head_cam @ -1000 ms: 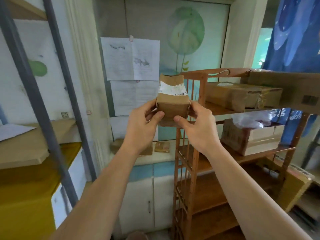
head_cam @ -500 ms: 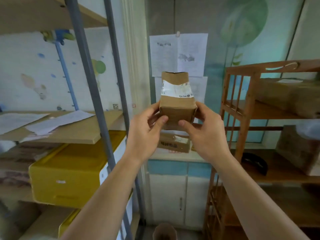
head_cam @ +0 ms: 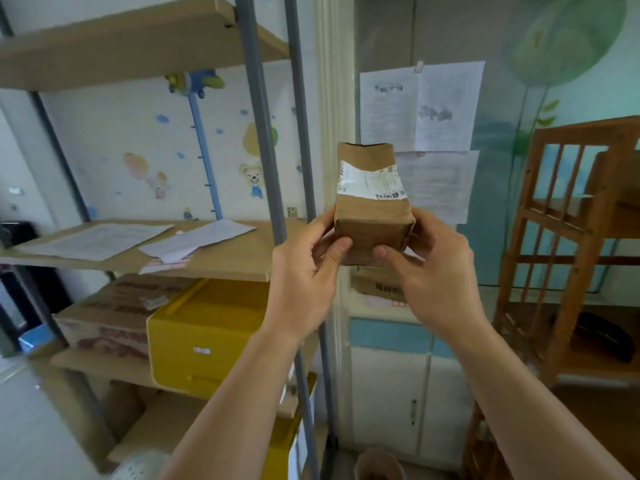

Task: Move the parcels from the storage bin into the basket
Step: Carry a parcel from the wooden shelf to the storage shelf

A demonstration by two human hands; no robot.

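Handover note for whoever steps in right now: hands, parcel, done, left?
Left hand: grips the left side of the brown parcel, thumb on its front face.
Right hand: grips the right side, thumb on the front.
Parcel: held upright in the air at chest height, white shipping label facing the camera, in front of the grey shelf post and the papers on the wall.
Done: one parcel is in hand.
Left: carry it to the basket and drop it in. No basket or storage bin that I can identify is in view, so locate it first.
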